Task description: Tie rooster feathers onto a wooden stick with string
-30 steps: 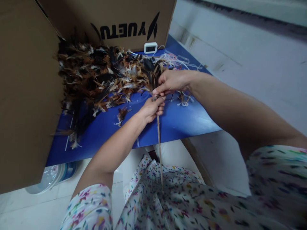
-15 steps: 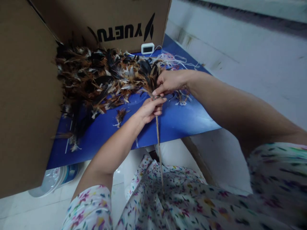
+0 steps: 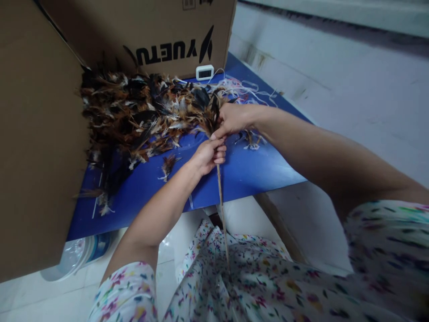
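My left hand (image 3: pixel 209 155) is closed around a thin stick (image 3: pixel 221 201) whose lower end reaches down to my lap. Right above it, my right hand (image 3: pixel 229 120) pinches the base of brown and black feathers (image 3: pixel 211 114) at the stick's top, its thumb touching my left hand. A large heap of brown, black and white feathers (image 3: pixel 124 116) spreads over the blue table (image 3: pixel 268 165) to the left. One small feather tuft (image 3: pixel 168 165) lies apart, left of my left hand. Another tuft (image 3: pixel 252 138) sits under my right wrist.
Cardboard boxes stand behind (image 3: pixel 177 27) and at the left (image 3: pixel 36 156). A small white digital display (image 3: pixel 204 72) rests before the back box, beside tangled white and pink strings (image 3: pixel 237 87). Below the table's left edge is a clear bucket (image 3: pixel 72 259). A wall rises at the right.
My left hand's thumb has drawn in, and my right fingers have closed in against it at the feather base. The camera view has shifted slightly.
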Available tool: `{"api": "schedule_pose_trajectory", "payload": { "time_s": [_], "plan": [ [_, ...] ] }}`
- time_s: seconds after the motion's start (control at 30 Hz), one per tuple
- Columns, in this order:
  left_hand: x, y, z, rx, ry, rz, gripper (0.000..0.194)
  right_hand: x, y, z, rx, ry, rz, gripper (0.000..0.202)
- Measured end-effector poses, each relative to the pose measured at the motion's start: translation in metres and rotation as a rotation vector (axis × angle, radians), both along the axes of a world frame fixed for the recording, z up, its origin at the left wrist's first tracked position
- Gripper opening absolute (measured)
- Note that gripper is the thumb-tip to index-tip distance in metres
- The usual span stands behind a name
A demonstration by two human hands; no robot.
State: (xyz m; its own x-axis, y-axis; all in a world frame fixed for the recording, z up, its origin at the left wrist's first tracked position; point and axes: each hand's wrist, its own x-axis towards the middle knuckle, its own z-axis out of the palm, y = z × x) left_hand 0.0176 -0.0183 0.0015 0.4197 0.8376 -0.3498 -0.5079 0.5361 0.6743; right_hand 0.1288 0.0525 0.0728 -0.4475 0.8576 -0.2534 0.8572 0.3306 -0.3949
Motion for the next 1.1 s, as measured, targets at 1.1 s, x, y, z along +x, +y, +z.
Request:
{"api": "schedule_pose_trajectory", "payload": {
  "time_s": [1.1],
  "plan": [
    [-0.006, 0.004, 0.01, 0.154, 0.211, 0.234, 0.029, -0.021, -0.034, -0.052, -0.551, 1.127, -0.356, 0.026]
  ]
}}
